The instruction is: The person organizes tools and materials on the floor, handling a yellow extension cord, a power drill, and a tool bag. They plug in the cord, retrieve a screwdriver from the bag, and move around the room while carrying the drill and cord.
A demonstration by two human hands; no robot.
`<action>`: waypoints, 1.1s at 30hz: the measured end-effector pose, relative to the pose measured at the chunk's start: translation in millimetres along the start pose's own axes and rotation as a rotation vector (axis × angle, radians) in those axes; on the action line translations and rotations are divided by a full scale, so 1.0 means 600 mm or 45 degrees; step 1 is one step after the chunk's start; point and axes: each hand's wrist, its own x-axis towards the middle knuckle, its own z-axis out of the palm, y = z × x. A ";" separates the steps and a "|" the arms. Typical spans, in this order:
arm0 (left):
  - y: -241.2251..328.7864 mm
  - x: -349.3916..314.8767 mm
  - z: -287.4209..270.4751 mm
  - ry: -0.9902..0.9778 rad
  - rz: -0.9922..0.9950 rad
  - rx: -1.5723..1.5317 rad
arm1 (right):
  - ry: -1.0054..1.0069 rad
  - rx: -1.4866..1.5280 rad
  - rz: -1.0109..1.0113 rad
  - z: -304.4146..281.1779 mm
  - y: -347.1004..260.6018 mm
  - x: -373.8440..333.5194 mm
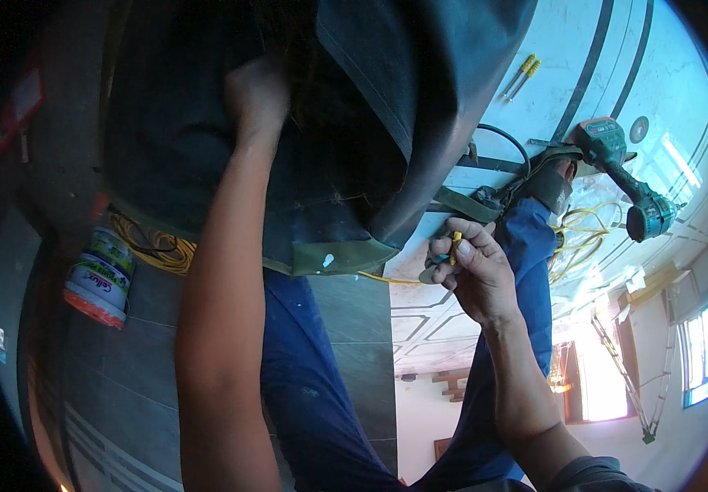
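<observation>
My right hand (475, 275) is closed around a small hand tool (446, 256) with a yellow and teal grip. A thin yellow wire (387, 280) runs left from it. My left hand (254, 97) is raised against a dark shirt (354, 107) with its fingers curled into the cloth. What those fingers hold is hidden. Blue trousers (313, 394) show below the shirt hem between my forearms.
A teal power drill (626, 176) lies on the glossy patterned floor (551, 49) to the right, beside loose yellow wire (580, 234). Two yellow-handled pieces (520, 75) lie further up. On the left are a white and orange tub (100, 275) and a yellow cable coil (157, 248).
</observation>
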 end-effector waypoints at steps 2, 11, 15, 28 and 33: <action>0.014 -0.028 -0.014 -0.075 -0.243 -0.349 | -0.008 -0.004 -0.002 0.002 -0.003 -0.001; 0.043 -0.085 -0.027 -0.206 -0.757 -1.333 | 0.008 -0.026 -0.027 0.012 -0.003 0.005; 0.043 -0.094 -0.033 -0.319 -0.828 -1.443 | -0.001 -0.042 -0.030 0.010 0.001 0.005; 0.015 -0.062 0.009 -0.068 -0.706 -1.721 | 0.083 -0.097 -0.050 0.002 0.006 0.007; -0.021 -0.033 0.024 -0.035 -0.290 -0.758 | 0.063 -0.113 -0.046 0.013 0.001 0.007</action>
